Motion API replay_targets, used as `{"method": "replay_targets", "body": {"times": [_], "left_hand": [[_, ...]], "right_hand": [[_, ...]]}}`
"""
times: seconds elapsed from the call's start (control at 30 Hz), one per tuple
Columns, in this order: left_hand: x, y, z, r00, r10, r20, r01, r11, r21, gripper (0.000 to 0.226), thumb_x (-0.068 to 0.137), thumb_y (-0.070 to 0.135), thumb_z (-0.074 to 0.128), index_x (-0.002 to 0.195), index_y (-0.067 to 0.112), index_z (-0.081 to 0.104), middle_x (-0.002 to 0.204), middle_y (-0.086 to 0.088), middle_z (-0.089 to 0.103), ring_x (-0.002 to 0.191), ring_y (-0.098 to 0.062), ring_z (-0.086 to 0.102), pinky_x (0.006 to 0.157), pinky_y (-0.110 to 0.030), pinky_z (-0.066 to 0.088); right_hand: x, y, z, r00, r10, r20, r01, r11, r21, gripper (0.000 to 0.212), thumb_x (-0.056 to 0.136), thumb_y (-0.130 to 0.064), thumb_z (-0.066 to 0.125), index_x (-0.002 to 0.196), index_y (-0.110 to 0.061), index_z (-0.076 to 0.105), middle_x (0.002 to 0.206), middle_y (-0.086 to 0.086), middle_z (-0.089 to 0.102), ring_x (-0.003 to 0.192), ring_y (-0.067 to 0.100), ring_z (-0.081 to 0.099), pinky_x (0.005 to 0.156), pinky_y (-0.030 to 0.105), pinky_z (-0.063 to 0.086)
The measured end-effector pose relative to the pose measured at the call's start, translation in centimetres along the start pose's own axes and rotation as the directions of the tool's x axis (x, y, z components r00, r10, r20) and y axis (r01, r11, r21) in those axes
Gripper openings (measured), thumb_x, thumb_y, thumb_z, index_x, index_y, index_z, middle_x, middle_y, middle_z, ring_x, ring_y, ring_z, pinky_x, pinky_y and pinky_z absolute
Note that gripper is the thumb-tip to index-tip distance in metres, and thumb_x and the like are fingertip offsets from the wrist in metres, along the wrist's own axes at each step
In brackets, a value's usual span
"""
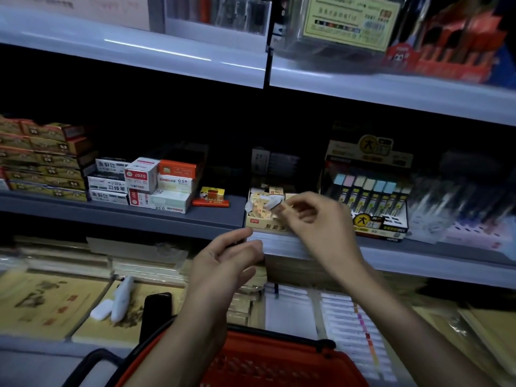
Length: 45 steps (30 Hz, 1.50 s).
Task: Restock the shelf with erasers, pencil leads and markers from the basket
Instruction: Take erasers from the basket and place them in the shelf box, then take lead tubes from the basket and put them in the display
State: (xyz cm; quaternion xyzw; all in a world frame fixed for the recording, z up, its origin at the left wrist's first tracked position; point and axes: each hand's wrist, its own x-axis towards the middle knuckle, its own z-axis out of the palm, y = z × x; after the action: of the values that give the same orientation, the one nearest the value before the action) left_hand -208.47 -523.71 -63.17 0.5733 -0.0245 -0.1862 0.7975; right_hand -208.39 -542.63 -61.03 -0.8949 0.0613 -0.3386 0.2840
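Observation:
On the middle shelf stands a small yellow display box of wrapped erasers. My right hand hovers over its right side, with finger and thumb pinching a small wrapped eraser. My left hand hangs below the shelf's front edge, fingers loosely curled, holding nothing that I can see. Right of the eraser box is a display box of pencil lead tubes. The red basket is below my arms at the bottom; its contents are not visible.
Stacked stationery boxes and brown boxes fill the shelf's left. A small red-yellow box lies beside the erasers. Notebooks and two white items lie on the lower level. The upper shelf overhangs.

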Motion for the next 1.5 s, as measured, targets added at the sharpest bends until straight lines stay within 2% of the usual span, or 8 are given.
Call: {"method": "replay_targets", "body": {"times": [0.17, 0.3, 0.57, 0.7, 1.03, 1.17, 1.37, 1.5], "left_hand": [[0.5, -0.4, -0.2, 1.000, 0.005, -0.017, -0.005, 1.000, 0.029, 0.025, 0.090, 0.015, 0.077, 0.114, 0.023, 0.074, 0.095, 0.000, 0.081, 0.095, -0.012, 0.077, 0.097, -0.040, 0.057], [1.0, -0.9, -0.5, 0.999, -0.012, -0.036, 0.013, 1.000, 0.028, 0.023, 0.091, 0.014, 0.076, 0.113, 0.019, 0.074, 0.097, -0.003, 0.081, 0.094, -0.015, 0.078, 0.093, -0.040, 0.058], [1.2, -1.6, -0.8, 0.998, 0.059, -0.021, -0.055, 0.987, 0.152, 0.022, 0.092, 0.015, 0.075, 0.112, 0.022, 0.073, 0.095, -0.001, 0.081, 0.095, -0.014, 0.077, 0.087, -0.036, 0.058], [0.9, -2.0, -0.7, 0.978, 0.204, 0.036, -0.204, 0.926, 0.317, 0.025, 0.092, 0.013, 0.075, 0.113, 0.025, 0.071, 0.095, -0.001, 0.078, 0.091, -0.007, 0.073, 0.077, -0.019, 0.056], [-1.5, -3.7, -2.2, 0.862, 0.415, 0.292, -0.443, 0.337, 0.831, 0.063, 0.092, 0.049, 0.068, 0.149, 0.040, 0.044, 0.145, 0.013, 0.050, 0.130, -0.009, 0.051, 0.099, -0.030, 0.046], [-3.0, -5.1, -3.7, 0.853, 0.382, 0.356, -0.435, 0.144, 0.889, 0.069, 0.092, 0.063, 0.055, 0.154, 0.040, 0.037, 0.154, 0.005, 0.042, 0.139, -0.020, 0.044, 0.105, -0.044, 0.048], [-5.7, -8.1, -8.2, 0.871, 0.287, 0.398, -0.378, -0.124, 0.917, 0.080, 0.086, 0.068, 0.045, 0.157, 0.031, 0.037, 0.156, -0.013, 0.042, 0.142, -0.035, 0.041, 0.110, -0.052, 0.044], [-6.7, -10.7, -11.7, 0.902, 0.189, 0.387, -0.344, -0.226, 0.911, 0.083, 0.086, 0.069, 0.044, 0.158, 0.031, 0.031, 0.159, -0.015, 0.038, 0.144, -0.039, 0.038, 0.113, -0.060, 0.039]], "right_hand": [[1.9, 2.4, 0.0, 0.985, -0.165, -0.040, 0.145, 0.941, -0.306, 0.018, 0.089, -0.013, 0.069, 0.106, -0.019, 0.075, 0.092, -0.007, 0.067, 0.077, 0.009, 0.060, 0.069, 0.022, 0.047], [2.4, 3.2, 0.9, 0.971, -0.239, 0.014, 0.226, 0.901, -0.371, 0.017, 0.094, -0.011, 0.069, 0.110, -0.013, 0.076, 0.099, 0.000, 0.071, 0.082, 0.019, 0.067, 0.071, 0.032, 0.056], [2.7, 2.7, 0.8, 0.958, -0.164, 0.235, 0.270, 0.792, -0.548, 0.031, 0.095, -0.007, 0.054, 0.115, -0.020, 0.074, 0.102, 0.000, 0.072, 0.094, 0.026, 0.065, 0.073, 0.041, 0.056], [1.7, 2.4, 0.0, 0.952, -0.172, 0.254, 0.280, 0.822, -0.495, 0.044, 0.094, -0.005, 0.056, 0.135, -0.018, 0.063, 0.119, 0.004, 0.068, 0.105, 0.029, 0.061, 0.080, 0.039, 0.054], [-7.1, 0.7, -3.6, 0.948, -0.081, 0.307, 0.193, 0.915, -0.355, 0.059, 0.099, -0.043, 0.059, 0.153, -0.029, 0.040, 0.150, -0.006, 0.043, 0.138, 0.017, 0.040, 0.108, 0.039, 0.043], [-9.8, 0.6, -3.9, 0.904, -0.022, 0.426, 0.194, 0.910, -0.366, 0.066, 0.099, -0.049, 0.058, 0.157, -0.029, 0.033, 0.160, -0.001, 0.032, 0.147, 0.021, 0.029, 0.116, 0.043, 0.035], [-16.7, 1.5, -1.8, 0.886, -0.072, 0.459, 0.216, 0.938, -0.271, 0.056, 0.093, -0.041, 0.064, 0.144, -0.021, 0.052, 0.140, 0.003, 0.051, 0.130, 0.026, 0.049, 0.105, 0.042, 0.045], [-22.9, 4.6, 0.3, 0.748, -0.015, 0.663, 0.286, 0.909, -0.302, 0.060, 0.089, -0.035, 0.070, 0.144, -0.021, 0.051, 0.143, 0.006, 0.050, 0.131, 0.029, 0.049, 0.105, 0.041, 0.044]]}}
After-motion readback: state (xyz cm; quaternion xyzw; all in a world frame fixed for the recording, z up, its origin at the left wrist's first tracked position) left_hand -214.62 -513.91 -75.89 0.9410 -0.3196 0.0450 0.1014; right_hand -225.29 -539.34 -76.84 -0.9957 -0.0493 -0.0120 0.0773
